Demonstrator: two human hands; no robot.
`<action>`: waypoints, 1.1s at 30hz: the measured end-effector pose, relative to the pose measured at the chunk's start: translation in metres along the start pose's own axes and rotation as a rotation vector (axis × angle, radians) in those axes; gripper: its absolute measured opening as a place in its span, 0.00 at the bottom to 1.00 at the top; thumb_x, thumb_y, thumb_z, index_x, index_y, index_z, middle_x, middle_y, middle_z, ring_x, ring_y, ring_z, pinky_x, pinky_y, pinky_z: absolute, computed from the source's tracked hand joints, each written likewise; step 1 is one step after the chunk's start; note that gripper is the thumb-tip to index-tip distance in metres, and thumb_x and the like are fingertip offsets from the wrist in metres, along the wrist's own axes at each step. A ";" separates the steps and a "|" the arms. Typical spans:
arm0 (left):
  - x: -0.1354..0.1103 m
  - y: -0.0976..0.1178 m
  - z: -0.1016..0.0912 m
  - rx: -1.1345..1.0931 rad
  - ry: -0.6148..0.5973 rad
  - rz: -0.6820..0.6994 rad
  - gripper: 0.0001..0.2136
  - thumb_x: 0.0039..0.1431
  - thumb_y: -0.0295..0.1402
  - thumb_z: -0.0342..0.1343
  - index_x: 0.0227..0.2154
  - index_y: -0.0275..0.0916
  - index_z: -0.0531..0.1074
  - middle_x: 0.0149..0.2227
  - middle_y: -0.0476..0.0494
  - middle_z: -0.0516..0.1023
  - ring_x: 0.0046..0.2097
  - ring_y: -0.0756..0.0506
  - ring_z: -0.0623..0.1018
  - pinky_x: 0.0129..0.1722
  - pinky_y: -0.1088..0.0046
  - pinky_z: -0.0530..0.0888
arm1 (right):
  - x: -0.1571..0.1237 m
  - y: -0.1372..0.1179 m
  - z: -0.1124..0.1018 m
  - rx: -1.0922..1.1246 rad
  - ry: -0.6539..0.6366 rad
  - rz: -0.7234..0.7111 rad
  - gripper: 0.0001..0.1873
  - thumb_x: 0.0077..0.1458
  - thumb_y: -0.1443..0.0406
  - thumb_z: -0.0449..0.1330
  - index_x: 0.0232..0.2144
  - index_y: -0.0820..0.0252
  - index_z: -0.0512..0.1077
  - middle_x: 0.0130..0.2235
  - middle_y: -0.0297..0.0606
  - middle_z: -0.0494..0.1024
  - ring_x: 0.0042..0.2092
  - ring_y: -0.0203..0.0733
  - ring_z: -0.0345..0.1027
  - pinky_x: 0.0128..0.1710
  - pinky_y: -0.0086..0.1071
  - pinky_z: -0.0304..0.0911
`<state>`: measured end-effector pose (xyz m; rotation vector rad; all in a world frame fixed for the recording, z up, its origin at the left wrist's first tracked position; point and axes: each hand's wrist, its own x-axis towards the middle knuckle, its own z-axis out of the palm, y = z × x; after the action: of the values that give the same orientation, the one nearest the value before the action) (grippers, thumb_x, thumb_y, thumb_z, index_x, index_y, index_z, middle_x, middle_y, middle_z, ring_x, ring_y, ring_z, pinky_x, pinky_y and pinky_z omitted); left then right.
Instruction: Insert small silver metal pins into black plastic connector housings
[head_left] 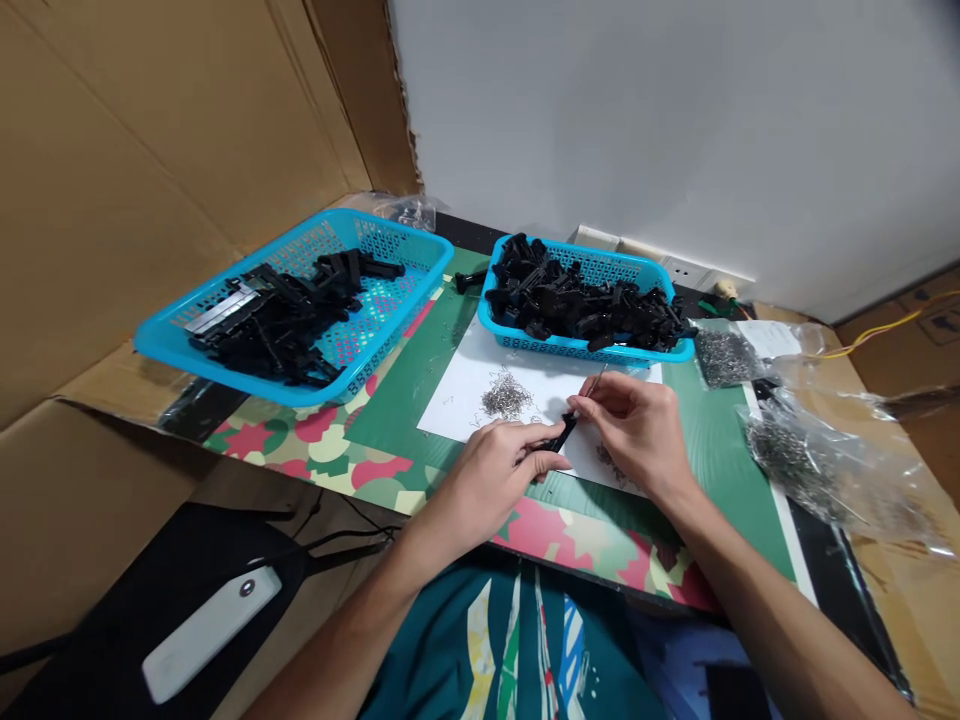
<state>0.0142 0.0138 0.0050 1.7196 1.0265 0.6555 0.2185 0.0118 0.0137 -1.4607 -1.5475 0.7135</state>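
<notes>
My left hand [501,468] is closed round a small black plastic part [559,437], which points up and to the right over the white paper. Close against its upper end, my right hand [637,425] pinches a thin metal tool [598,380]; its exact kind is too fine to make out, and its working tip is hidden by the fingers. A pile of tiny metal springs or clips [507,395] lies on the white paper [450,400] just beyond my left hand. More small metal pieces [611,462] lie under my right hand, partly covered.
A blue basket [157,340] of black parts stands at left, and a smaller blue basket [585,350] heaped with black parts stands behind my hands. Clear bags of metal pieces [787,455] lie at right. Cardboard [187,120] rises at left; a power strip [679,270] lies by the wall.
</notes>
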 end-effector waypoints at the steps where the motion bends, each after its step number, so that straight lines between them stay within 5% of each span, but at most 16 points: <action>1: 0.000 0.000 0.000 -0.005 -0.001 -0.005 0.15 0.67 0.35 0.61 0.53 0.41 0.83 0.42 0.42 0.87 0.34 0.44 0.82 0.32 0.69 0.77 | -0.001 0.000 0.000 -0.018 0.002 -0.008 0.09 0.60 0.61 0.65 0.29 0.58 0.76 0.29 0.37 0.82 0.29 0.40 0.75 0.31 0.32 0.69; 11: 0.001 0.002 -0.001 -0.038 -0.016 -0.025 0.15 0.69 0.39 0.59 0.52 0.40 0.82 0.28 0.49 0.80 0.28 0.48 0.74 0.30 0.72 0.70 | -0.001 0.004 0.000 -0.028 0.048 -0.054 0.06 0.61 0.62 0.66 0.33 0.59 0.79 0.31 0.37 0.84 0.32 0.42 0.79 0.36 0.33 0.73; 16: -0.004 0.004 -0.004 -0.172 0.235 0.034 0.14 0.72 0.43 0.57 0.49 0.41 0.80 0.41 0.44 0.82 0.36 0.47 0.74 0.35 0.72 0.69 | 0.007 0.010 -0.014 -0.301 -0.027 -0.190 0.10 0.67 0.63 0.62 0.46 0.57 0.80 0.37 0.40 0.84 0.37 0.45 0.77 0.40 0.38 0.71; 21: -0.005 -0.003 -0.008 -0.312 0.454 0.059 0.10 0.74 0.43 0.54 0.44 0.41 0.73 0.27 0.52 0.63 0.31 0.49 0.63 0.30 0.73 0.60 | 0.008 0.016 -0.019 -0.611 -0.244 -0.265 0.11 0.72 0.64 0.57 0.47 0.58 0.80 0.41 0.45 0.80 0.45 0.51 0.72 0.44 0.40 0.66; 25: -0.004 -0.008 -0.006 -0.372 0.453 0.069 0.10 0.73 0.44 0.54 0.42 0.42 0.69 0.28 0.53 0.60 0.31 0.48 0.63 0.31 0.72 0.60 | 0.008 0.008 -0.009 -0.597 -0.189 -0.284 0.10 0.70 0.64 0.59 0.46 0.57 0.80 0.44 0.46 0.79 0.47 0.52 0.70 0.47 0.42 0.65; 33: -0.008 -0.006 -0.006 -0.342 0.356 0.093 0.12 0.76 0.44 0.49 0.40 0.42 0.67 0.32 0.52 0.62 0.34 0.48 0.63 0.35 0.72 0.63 | 0.022 -0.011 0.023 -0.320 -0.285 -0.121 0.05 0.63 0.70 0.65 0.38 0.59 0.82 0.36 0.38 0.80 0.38 0.43 0.72 0.40 0.33 0.62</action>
<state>0.0034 0.0110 0.0021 1.3845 1.0079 1.1580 0.1943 0.0355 0.0166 -1.5257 -2.0267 0.6440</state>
